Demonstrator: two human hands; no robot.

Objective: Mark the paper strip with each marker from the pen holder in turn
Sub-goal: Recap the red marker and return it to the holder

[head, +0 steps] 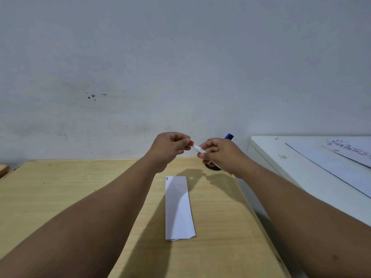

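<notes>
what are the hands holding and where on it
A red marker: the right hand grips its white barrel, the left hand pinches the red cap at its tip.

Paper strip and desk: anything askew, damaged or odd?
Nothing serious. The paper strip lies flat on the wooden desk, angled slightly, its near end folded unevenly. Small red and blue marks sit at its far left corner. Dark specks stain the wall.

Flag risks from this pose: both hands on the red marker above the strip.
Left hand pinches the red cap while right hand grips the marker; a slip could smear ink on fingers. The loose paper strip could shift. The right wrist hovers near the pen holder; it could tip.
</notes>
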